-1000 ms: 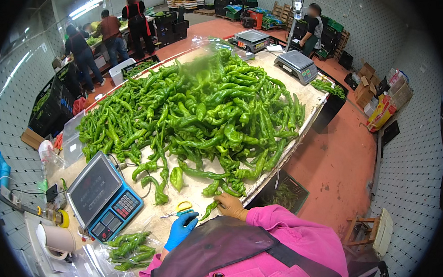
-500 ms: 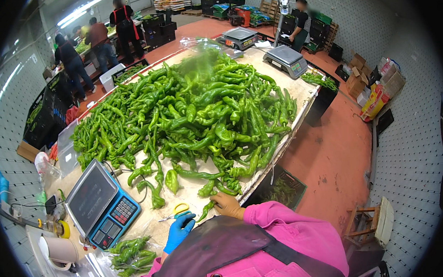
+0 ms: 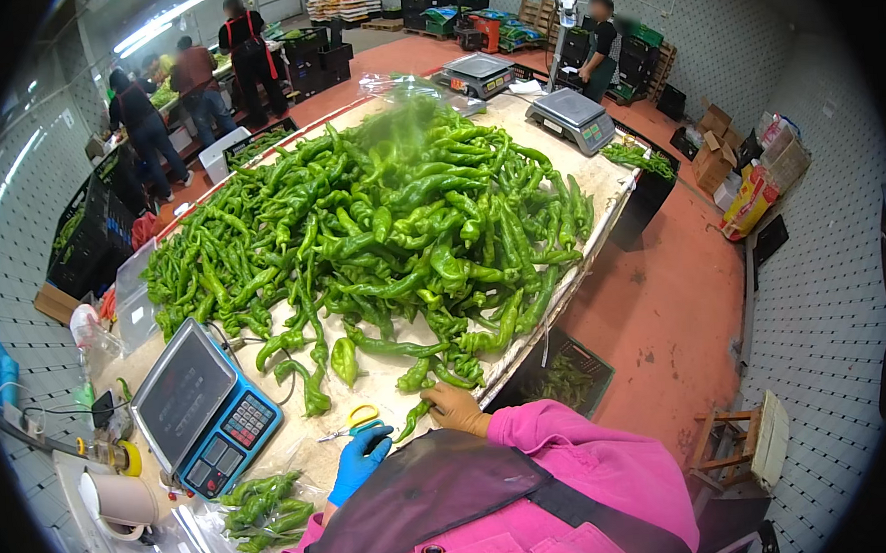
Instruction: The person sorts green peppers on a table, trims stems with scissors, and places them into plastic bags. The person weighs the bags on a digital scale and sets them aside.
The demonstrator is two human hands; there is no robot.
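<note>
At table's near edge, right hand point(image 3: 457, 408) grip pinching small curved green pepper point(image 3: 411, 418), blue-gloved left hand point(image 3: 358, 459) pinching yellow-handled scissors point(image 3: 355, 420).

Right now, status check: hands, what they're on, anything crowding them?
Left hand, blue glove, on yellow-handled scissors. Right hand, tan glove, on a green pepper at the table edge. Pepper pile close ahead, scale to the left.
</note>
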